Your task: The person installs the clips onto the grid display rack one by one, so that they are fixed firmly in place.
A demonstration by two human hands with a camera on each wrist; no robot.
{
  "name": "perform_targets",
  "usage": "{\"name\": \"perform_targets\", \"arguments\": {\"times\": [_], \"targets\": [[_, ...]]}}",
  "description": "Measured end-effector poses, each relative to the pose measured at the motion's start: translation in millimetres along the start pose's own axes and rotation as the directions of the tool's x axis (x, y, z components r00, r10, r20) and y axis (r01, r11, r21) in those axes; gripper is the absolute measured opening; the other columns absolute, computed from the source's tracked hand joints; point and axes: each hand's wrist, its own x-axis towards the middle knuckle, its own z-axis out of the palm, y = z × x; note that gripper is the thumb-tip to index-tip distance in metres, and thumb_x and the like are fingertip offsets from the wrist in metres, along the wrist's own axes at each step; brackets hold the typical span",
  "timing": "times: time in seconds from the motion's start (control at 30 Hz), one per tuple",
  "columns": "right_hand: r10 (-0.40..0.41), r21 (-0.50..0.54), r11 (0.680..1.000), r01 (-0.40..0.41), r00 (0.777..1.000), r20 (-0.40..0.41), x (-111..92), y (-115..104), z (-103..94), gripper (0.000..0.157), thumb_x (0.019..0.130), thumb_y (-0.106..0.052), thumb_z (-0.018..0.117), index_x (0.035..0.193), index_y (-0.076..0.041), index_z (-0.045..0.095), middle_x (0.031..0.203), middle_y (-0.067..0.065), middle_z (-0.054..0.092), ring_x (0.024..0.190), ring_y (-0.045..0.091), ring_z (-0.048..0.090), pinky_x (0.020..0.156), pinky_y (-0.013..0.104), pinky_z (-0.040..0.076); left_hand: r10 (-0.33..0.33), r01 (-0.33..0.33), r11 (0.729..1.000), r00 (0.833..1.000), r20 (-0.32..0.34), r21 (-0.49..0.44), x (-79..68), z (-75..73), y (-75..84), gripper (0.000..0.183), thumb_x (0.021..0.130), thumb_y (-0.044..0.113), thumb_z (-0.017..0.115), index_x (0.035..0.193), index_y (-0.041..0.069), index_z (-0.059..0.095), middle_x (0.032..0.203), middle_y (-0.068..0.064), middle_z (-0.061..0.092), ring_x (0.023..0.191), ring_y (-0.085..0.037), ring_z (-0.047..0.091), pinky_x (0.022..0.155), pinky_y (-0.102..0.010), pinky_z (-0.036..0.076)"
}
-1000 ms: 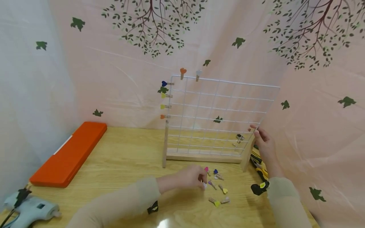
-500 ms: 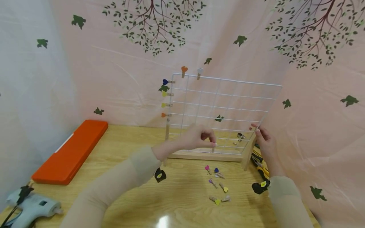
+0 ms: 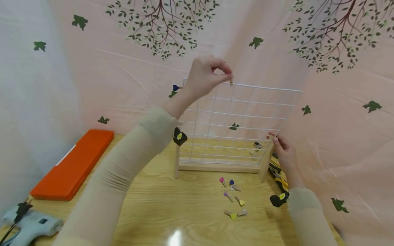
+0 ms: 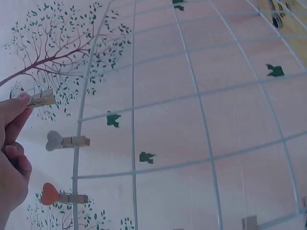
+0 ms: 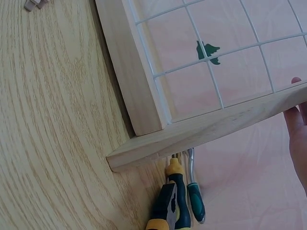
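Note:
My left hand [image 3: 201, 77] is raised to the top edge of a white wire grid [image 3: 264, 87]. Between thumb and fingertips it pinches a small wooden clothespin [image 4: 42, 98], close to the top wire. Farther along that wire sit a white heart clothespin [image 4: 67, 141] and an orange heart clothespin [image 4: 72, 198]. A blue heart clothespin [image 3: 175, 87] shows at the left side; my forearm covers others there. My right hand [image 3: 286, 155] holds the grid's right side at the wooden stand [image 5: 201, 127], thumb in front. Several loose heart clothespins [image 3: 233, 216] lie on the table before the stand.
An orange flat case [image 3: 74, 164] lies at the left, with a glue gun [image 3: 32, 220] and its cord nearer. Pliers [image 5: 165, 206] and a green-handled tool [image 5: 195, 201] lie beside the stand's right foot. A printed curtain [image 3: 138, 89] hangs behind.
My left hand has picked a clothespin from the loose ones on the table and lifted it past the grid's front to its top edge. The right hand stays in place.

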Motion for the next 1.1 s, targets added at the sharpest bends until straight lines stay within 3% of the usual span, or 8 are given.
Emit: {"name": "perform_targets", "arguments": {"times": [0.13, 0.27, 0.5, 0.6, 0.67, 0.83, 0.97, 1.1], "targets": [[0.019, -0.030, 0.999, -0.020, 1.000, -0.008, 0.0, 0.8, 0.2, 0.040, 0.093, -0.019, 0.046, 0.128, 0.000, 0.044, 0.126, 0.018, 0.050, 0.103, 0.005, 0.056, 0.079, 0.016, 0.049, -0.047, 0.047, 0.996, 0.999, -0.004, 0.069, 17.2, -6.7, -6.1, 0.010, 0.078, 0.021, 0.069, 0.081, 0.011, 0.071, 0.083, 0.002, 0.068, 0.081, -0.007, 0.055, 0.071, -0.015, 0.039], [0.002, -0.018, 1.000, -0.002, 1.000, -0.007, 0.0, 0.8, 0.0, 0.040, 0.093, -0.017, 0.046, 0.128, 0.002, 0.044, 0.125, 0.018, 0.051, 0.102, 0.006, 0.056, 0.078, 0.017, 0.049, -0.137, 0.125, 0.980, 0.988, 0.068, 0.157, 24.7, -6.9, -9.7, 0.013, 0.078, 0.025, 0.068, 0.083, 0.014, 0.071, 0.085, 0.004, 0.068, 0.082, -0.007, 0.054, 0.076, -0.016, 0.038], [-0.028, 0.042, 0.999, 0.028, 1.000, 0.000, 1.5, -0.8, 1.9, 0.039, 0.093, -0.012, 0.045, 0.126, 0.008, 0.042, 0.122, 0.017, 0.054, 0.105, 0.014, 0.057, 0.077, 0.019, 0.050, -0.153, 0.081, 0.919, 0.975, 0.160, 0.387, 29.0, -0.5, -10.6, 0.013, 0.082, 0.031, 0.064, 0.086, 0.021, 0.071, 0.088, 0.010, 0.068, 0.094, -0.005, 0.055, 0.106, -0.012, 0.012], [-0.026, 0.038, 0.999, 0.026, 1.000, -0.012, 1.5, -1.6, 2.4, 0.038, 0.093, -0.011, 0.045, 0.126, 0.008, 0.043, 0.122, 0.021, 0.052, 0.105, 0.015, 0.057, 0.077, 0.020, 0.050, -0.157, 0.073, 0.911, 0.971, 0.178, 0.406, 29.5, 1.4, -10.2, 0.014, 0.082, 0.032, 0.063, 0.087, 0.022, 0.071, 0.089, 0.011, 0.068, 0.097, -0.006, 0.054, 0.107, -0.014, 0.009], [-0.024, 0.036, 0.999, 0.024, 1.000, -0.015, 2.6, -2.2, 4.1, 0.038, 0.093, -0.011, 0.045, 0.126, 0.008, 0.043, 0.123, 0.023, 0.051, 0.105, 0.015, 0.056, 0.077, 0.020, 0.050, -0.151, 0.073, 0.912, 0.975, 0.166, 0.404, 27.4, -0.3, -10.0, 0.015, 0.081, 0.033, 0.064, 0.088, 0.022, 0.071, 0.090, 0.011, 0.068, 0.094, -0.008, 0.051, 0.101, -0.013, 0.021], [-0.030, 0.051, 0.998, 0.031, 1.000, -0.007, 3.8, -2.4, 6.5, 0.038, 0.093, -0.011, 0.045, 0.126, 0.009, 0.042, 0.121, 0.018, 0.054, 0.107, 0.016, 0.055, 0.078, 0.020, 0.050, 0.022, -0.038, 0.940, 0.998, 0.050, 0.339, 9.0, -4.8, -11.6, 0.020, 0.078, 0.032, 0.067, 0.091, 0.017, 0.070, 0.091, 0.008, 0.067, 0.084, -0.012, 0.042, 0.074, -0.022, 0.034], [-0.039, 0.083, 0.996, 0.039, 0.999, 0.001, 2.6, -1.3, 6.3, 0.038, 0.093, -0.010, 0.044, 0.126, 0.010, 0.041, 0.112, 0.001, 0.061, 0.106, 0.015, 0.056, 0.078, 0.020, 0.050, 0.204, -0.183, 0.945, 0.978, -0.051, 0.272, -20.8, -5.5, -12.5, 0.019, 0.078, 0.025, 0.067, 0.091, 0.011, 0.069, 0.091, 0.002, 0.068, 0.084, -0.013, 0.047, 0.077, -0.024, 0.038], [-0.036, 0.092, 0.995, 0.036, 0.999, 0.001, 0.0, -0.6, 4.6, 0.038, 0.093, -0.010, 0.045, 0.126, 0.009, 0.042, 0.109, -0.006, 0.062, 0.105, 0.013, 0.056, 0.079, 0.020, 0.050, 0.253, -0.236, 0.943, 0.966, -0.047, 0.237, -55.2, -2.8, -13.6, 0.020, 0.078, 0.023, 0.068, 0.094, 0.010, 0.068, 0.093, -0.001, 0.067, 0.090, -0.016, 0.052, 0.087, -0.028, 0.039]]}}
